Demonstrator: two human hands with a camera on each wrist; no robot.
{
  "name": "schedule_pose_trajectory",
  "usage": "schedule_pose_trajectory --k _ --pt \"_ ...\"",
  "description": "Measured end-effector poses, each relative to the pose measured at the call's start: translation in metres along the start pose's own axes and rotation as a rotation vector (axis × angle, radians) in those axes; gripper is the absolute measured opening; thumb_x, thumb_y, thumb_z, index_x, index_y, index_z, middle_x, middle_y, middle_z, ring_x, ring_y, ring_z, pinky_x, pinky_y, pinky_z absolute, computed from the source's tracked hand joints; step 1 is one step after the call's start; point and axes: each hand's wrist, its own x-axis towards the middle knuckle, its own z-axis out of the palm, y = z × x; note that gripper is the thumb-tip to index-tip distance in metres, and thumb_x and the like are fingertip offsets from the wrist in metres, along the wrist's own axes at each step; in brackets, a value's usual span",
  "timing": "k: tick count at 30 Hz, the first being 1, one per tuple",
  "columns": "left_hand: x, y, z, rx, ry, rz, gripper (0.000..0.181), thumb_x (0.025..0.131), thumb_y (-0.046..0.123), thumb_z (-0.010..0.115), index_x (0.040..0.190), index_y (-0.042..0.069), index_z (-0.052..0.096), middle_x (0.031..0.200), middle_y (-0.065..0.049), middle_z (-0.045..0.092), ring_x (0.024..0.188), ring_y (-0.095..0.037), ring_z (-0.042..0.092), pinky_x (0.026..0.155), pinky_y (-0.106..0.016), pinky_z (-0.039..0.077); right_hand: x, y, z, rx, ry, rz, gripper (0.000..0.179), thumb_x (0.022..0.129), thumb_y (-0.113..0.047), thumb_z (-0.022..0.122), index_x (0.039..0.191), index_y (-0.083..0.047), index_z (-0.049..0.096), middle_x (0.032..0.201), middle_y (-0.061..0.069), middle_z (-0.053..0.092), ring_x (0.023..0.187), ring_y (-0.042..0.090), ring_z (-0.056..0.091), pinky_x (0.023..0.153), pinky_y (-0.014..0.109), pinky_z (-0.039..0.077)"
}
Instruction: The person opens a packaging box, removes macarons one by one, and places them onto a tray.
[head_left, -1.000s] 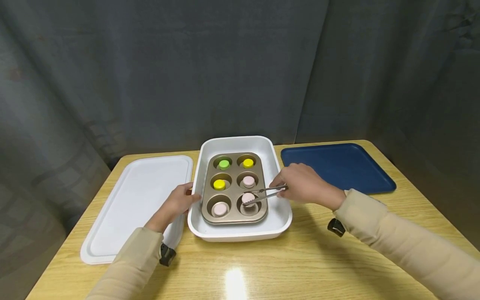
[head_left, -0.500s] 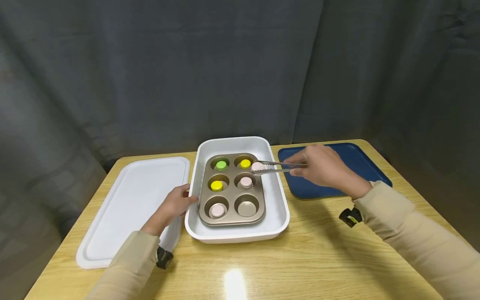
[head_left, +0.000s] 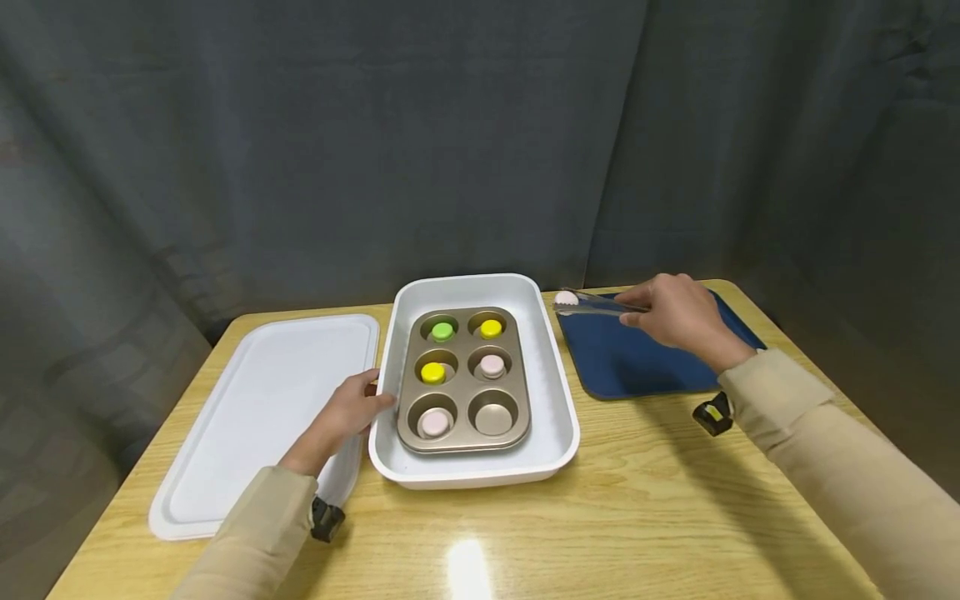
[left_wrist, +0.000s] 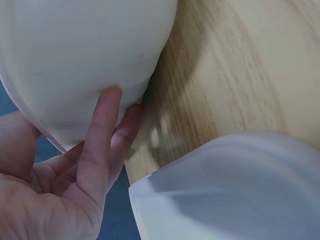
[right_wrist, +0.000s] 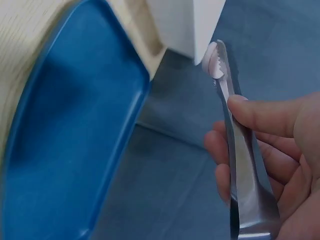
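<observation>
My right hand [head_left: 678, 312] holds metal tongs [head_left: 603, 307], fingers and thumb squeezing both arms. A pale pink macaron [head_left: 566, 297] sits between the serrated tips, raised above the far left corner of the navy tray [head_left: 615, 358]. With thumb at the rim and fingers against the outer wall, my left hand [head_left: 348, 412] grips the left side of a deep white tub [head_left: 474, 479]. A bronze muffin pan [head_left: 462, 385] lies inside it. Its cups hold a green macaron [head_left: 442, 332], two yellow macarons [head_left: 491, 329] and two pink macarons [head_left: 492, 366]; the near right cup is empty.
On the left of the wooden table [head_left: 600, 533] lies a flat white tray [head_left: 262, 417], close beside the tub and under my left forearm. Dark grey curtains [head_left: 375, 150] hang right behind the table's back edge.
The tongs lifted the pink macaron out of the near right cup. My right hand carried it right and away, past the tub's rim toward the navy tray. My left hand stayed on the tub.
</observation>
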Motion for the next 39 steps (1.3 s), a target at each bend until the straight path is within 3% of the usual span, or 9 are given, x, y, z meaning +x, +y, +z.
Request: schedule_pose_trajectory --k 10,19,29,39 --pt "-0.001 0.001 0.0 -0.005 0.003 -0.006 0.048 0.099 0.006 0.052 0.145 -0.008 0.045 0.116 -0.029 0.062 0.094 -0.032 0.07 0.073 -0.042 0.062 0.017 0.026 0.017 -0.021 0.009 0.119 0.033 0.092 -0.018 0.075 0.12 0.0 0.074 0.118 0.023 0.07 0.093 0.042 0.064 0.06 0.045 0.051" --pt "-0.002 0.001 0.001 0.004 0.008 0.009 0.047 0.099 0.006 0.053 0.143 -0.008 0.046 0.114 -0.028 0.063 0.091 -0.031 0.071 0.071 -0.04 0.062 0.03 0.039 0.038 -0.035 -0.015 0.196 0.034 0.091 -0.016 0.073 0.121 0.0 0.072 0.122 0.025 0.068 0.104 0.046 0.062 0.081 0.058 0.051" --pt "0.0 0.0 0.001 0.007 0.011 0.005 0.048 0.098 0.006 0.054 0.143 -0.008 0.047 0.114 -0.028 0.063 0.089 -0.031 0.07 0.068 -0.04 0.062 0.038 0.041 0.053 -0.026 -0.027 0.275 0.033 0.091 -0.015 0.072 0.121 -0.001 0.073 0.125 0.029 0.064 0.107 0.048 0.06 0.084 0.059 0.051" --pt "-0.003 0.001 0.001 0.002 0.005 0.017 0.047 0.099 0.005 0.052 0.143 -0.009 0.046 0.116 -0.031 0.063 0.09 -0.033 0.071 0.07 -0.042 0.062 0.039 0.045 0.057 -0.008 -0.057 0.314 0.035 0.093 -0.016 0.072 0.123 0.002 0.07 0.119 0.028 0.066 0.099 0.043 0.062 0.073 0.05 0.052"
